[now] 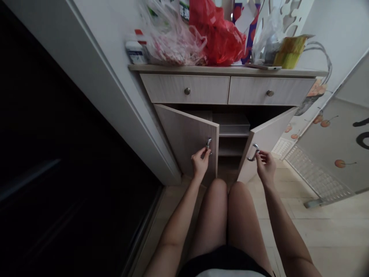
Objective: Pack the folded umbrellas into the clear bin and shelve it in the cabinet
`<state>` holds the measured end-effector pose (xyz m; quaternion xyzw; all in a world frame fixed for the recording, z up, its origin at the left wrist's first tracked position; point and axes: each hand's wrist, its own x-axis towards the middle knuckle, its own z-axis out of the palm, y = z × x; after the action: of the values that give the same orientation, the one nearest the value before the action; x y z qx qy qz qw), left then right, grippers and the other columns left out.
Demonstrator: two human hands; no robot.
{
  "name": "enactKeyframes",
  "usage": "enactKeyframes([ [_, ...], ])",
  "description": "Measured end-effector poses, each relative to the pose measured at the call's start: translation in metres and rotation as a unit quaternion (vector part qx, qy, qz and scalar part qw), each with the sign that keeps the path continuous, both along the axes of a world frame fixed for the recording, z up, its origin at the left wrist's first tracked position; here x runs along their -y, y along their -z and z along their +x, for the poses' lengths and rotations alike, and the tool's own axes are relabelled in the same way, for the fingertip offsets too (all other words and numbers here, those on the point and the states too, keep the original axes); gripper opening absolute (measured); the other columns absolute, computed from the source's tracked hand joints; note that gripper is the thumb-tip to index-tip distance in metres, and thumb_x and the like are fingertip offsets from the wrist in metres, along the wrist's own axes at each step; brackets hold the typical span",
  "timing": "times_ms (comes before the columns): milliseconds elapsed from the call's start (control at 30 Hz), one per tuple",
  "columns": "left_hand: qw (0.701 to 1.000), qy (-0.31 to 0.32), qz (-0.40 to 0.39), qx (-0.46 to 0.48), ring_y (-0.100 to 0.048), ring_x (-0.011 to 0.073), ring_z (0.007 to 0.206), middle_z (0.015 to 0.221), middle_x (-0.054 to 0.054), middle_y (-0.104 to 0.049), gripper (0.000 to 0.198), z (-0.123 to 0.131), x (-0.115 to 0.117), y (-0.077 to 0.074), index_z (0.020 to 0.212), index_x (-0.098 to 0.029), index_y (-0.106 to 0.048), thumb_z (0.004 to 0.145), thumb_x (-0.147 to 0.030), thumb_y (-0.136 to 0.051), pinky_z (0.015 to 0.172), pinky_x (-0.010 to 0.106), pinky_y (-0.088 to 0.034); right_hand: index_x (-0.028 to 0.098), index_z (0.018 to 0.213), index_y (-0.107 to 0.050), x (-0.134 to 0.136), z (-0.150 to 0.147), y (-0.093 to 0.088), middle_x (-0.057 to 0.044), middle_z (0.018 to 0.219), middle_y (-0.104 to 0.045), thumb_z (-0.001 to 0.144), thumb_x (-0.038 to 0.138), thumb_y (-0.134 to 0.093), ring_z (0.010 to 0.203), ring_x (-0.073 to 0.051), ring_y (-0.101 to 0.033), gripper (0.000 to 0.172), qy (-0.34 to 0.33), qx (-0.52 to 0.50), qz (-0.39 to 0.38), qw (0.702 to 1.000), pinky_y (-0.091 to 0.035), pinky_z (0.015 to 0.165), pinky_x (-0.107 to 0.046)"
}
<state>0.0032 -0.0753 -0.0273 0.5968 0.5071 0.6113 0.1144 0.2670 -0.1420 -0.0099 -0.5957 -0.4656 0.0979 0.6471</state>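
Observation:
My left hand [201, 162] is closed on the curved metal handle [209, 142] of the left cabinet door [187, 134]. On the other side, my right hand [265, 164] pinches the matching metal handle [253, 152] of the right cabinet door [266, 138]. Both doors of the pale wooden cabinet stand partly open, swung toward me, with a gap between them. Through that gap a shelf [233, 135] shows, with a greyish box-like thing [233, 123] on it. The deeper inside is dark.
Above the doors are two drawers with round knobs [187, 91]. The cabinet top carries a pink plastic bag [175, 46], a red bag [220, 38], a white bottle [135, 52] and a yellow packet [290, 52]. My knees [227, 188] are close to the doors. A cherry-patterned panel [331, 134] stands right.

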Motion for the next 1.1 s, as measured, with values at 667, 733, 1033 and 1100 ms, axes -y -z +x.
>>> enactKeyframes([
  [667, 0.972, -0.026, -0.169, -0.159, -0.071, 0.0226, 0.094, 0.1, 0.011, -0.077, 0.027, 0.063, -0.089, -0.039, 0.108, -0.022, -0.075, 0.094, -0.039, -0.06, 0.089, 0.032, -0.042, 0.019, 0.099, -0.056, -0.148, -0.061, -0.009, -0.007, 0.089, -0.068, 0.098, 0.052, -0.038, 0.075, -0.019, -0.063, 0.038, 0.002, 0.166, -0.055, 0.985, -0.037, 0.068, -0.028],
  [733, 0.969, -0.031, -0.171, -0.174, -0.07, 0.0231, 0.094, 0.099, 0.012, -0.077, 0.028, 0.066, -0.095, -0.041, 0.108, -0.022, -0.075, 0.095, -0.04, -0.059, 0.089, 0.033, -0.041, 0.018, 0.098, -0.056, -0.158, -0.061, -0.009, -0.008, 0.088, -0.068, 0.098, 0.05, -0.039, 0.075, -0.019, -0.062, 0.036, 0.001, 0.172, -0.053, 0.984, -0.037, 0.069, -0.028],
  [1033, 0.965, -0.04, -0.167, -0.197, -0.07, 0.0241, 0.093, 0.102, 0.013, -0.077, 0.032, 0.07, -0.119, -0.039, 0.11, -0.022, -0.074, 0.096, -0.044, -0.055, 0.089, 0.033, -0.041, 0.018, 0.098, -0.059, -0.184, -0.063, -0.011, -0.007, 0.083, -0.066, 0.097, 0.045, -0.043, 0.071, -0.019, -0.06, 0.031, 0.019, 0.186, -0.055, 0.981, -0.038, 0.068, -0.029],
  [1100, 0.965, -0.04, -0.165, -0.198, -0.07, 0.0243, 0.094, 0.102, 0.012, -0.077, 0.032, 0.071, -0.123, -0.039, 0.109, -0.022, -0.075, 0.095, -0.044, -0.056, 0.089, 0.034, -0.041, 0.018, 0.097, -0.059, -0.188, -0.063, -0.011, -0.008, 0.084, -0.066, 0.097, 0.045, -0.042, 0.071, -0.02, -0.06, 0.032, 0.022, 0.187, -0.062, 0.98, -0.038, 0.068, -0.03],
])
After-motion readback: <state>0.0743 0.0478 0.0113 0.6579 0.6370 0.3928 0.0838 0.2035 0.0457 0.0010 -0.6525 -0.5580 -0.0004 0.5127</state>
